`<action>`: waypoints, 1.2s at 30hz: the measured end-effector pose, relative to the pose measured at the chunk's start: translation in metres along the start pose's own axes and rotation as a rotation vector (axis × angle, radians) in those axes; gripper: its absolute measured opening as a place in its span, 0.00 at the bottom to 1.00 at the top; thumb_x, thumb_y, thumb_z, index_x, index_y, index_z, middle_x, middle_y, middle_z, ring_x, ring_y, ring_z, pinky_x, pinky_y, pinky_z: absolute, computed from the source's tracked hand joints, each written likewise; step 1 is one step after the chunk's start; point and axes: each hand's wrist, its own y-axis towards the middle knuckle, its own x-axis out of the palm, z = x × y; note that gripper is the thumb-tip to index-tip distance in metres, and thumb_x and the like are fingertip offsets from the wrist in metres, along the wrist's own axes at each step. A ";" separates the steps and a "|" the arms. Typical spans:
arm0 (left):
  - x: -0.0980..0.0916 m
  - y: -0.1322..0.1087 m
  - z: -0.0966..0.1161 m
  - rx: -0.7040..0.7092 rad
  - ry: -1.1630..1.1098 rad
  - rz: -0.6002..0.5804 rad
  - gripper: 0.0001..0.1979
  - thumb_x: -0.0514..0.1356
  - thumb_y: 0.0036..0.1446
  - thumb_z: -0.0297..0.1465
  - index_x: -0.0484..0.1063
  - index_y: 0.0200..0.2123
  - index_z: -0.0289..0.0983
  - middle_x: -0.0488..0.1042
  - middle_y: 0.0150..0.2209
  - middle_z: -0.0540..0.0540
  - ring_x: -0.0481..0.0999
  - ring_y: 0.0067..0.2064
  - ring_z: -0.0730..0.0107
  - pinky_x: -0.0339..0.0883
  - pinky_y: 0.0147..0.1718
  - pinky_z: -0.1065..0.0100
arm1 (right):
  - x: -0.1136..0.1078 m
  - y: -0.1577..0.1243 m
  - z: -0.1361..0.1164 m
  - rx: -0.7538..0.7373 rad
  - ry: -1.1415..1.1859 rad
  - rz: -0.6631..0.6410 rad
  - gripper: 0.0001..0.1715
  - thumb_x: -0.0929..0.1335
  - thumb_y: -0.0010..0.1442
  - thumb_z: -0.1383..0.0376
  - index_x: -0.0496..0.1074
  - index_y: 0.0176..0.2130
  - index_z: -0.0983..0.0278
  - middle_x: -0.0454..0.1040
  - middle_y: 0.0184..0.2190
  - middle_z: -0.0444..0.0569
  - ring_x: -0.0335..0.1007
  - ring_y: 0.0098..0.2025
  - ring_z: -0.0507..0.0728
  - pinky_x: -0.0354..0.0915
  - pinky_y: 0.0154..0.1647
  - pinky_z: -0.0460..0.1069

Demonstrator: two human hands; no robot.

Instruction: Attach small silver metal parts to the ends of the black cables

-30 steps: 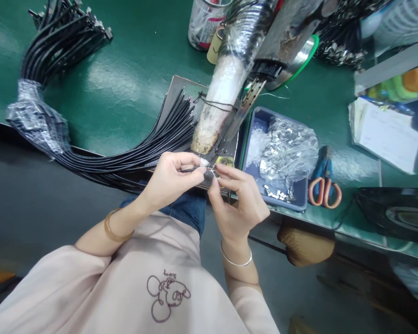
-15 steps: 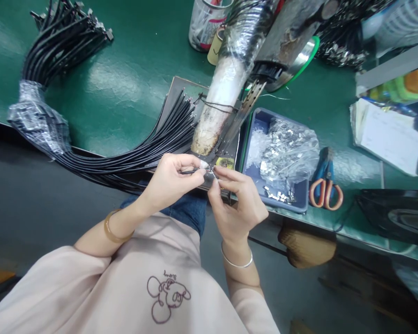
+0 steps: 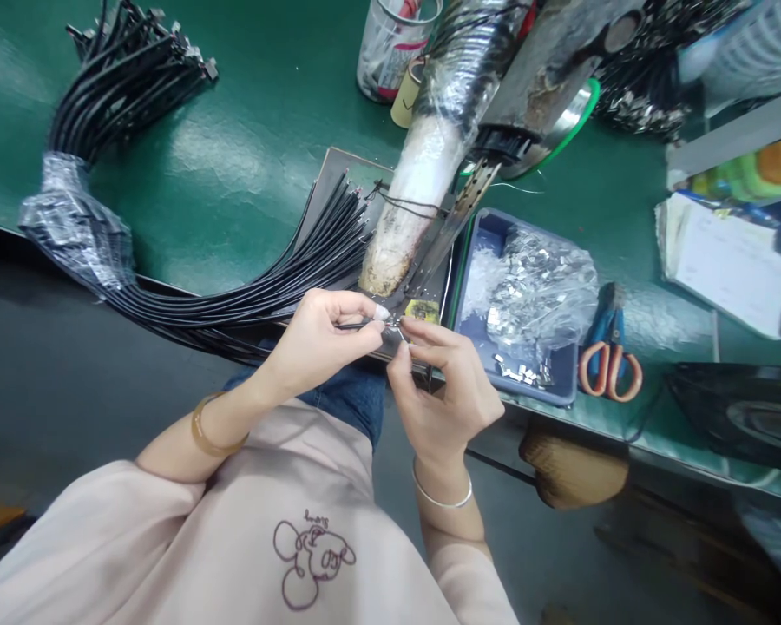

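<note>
My left hand (image 3: 329, 334) pinches the end of a black cable (image 3: 350, 325) between thumb and forefinger. Close against it, my right hand (image 3: 446, 369) is closed on a tiny shiny metal piece (image 3: 400, 331) at the cable's tip; its exact kind is too small to make out. A thick bundle of black cables (image 3: 234, 299) runs from the left to a dark board (image 3: 338, 165), their stripped ends fanned out there. Just beyond my fingers is the lower end of a white wrapped tube (image 3: 407, 208), beside a slotted metal rod (image 3: 456, 213). A yellow pad (image 3: 423, 310) lies beneath it.
Right of my hands, a blue tray (image 3: 569, 373) holds bagged small metal parts (image 3: 540, 286) and loose ones. Orange-handled cutters (image 3: 610, 347) lie beside it. Farther off are a clear jar (image 3: 390, 56), a green-rimmed spool (image 3: 566, 130) and papers (image 3: 729, 260).
Both hands stay at nearly the same place, still pinching. The bench scene has shifted slightly downward in view, and the right fingers have moved only a little.
</note>
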 end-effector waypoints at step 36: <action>0.001 0.000 0.004 -0.002 0.040 0.038 0.05 0.63 0.48 0.28 0.77 0.24 0.32 0.69 0.21 0.52 0.60 0.22 0.81 0.56 0.20 0.77 | 0.001 0.001 0.003 0.004 -0.010 -0.009 0.11 0.72 0.59 0.75 0.72 0.36 0.60 0.84 0.38 0.46 0.83 0.38 0.53 0.77 0.42 0.47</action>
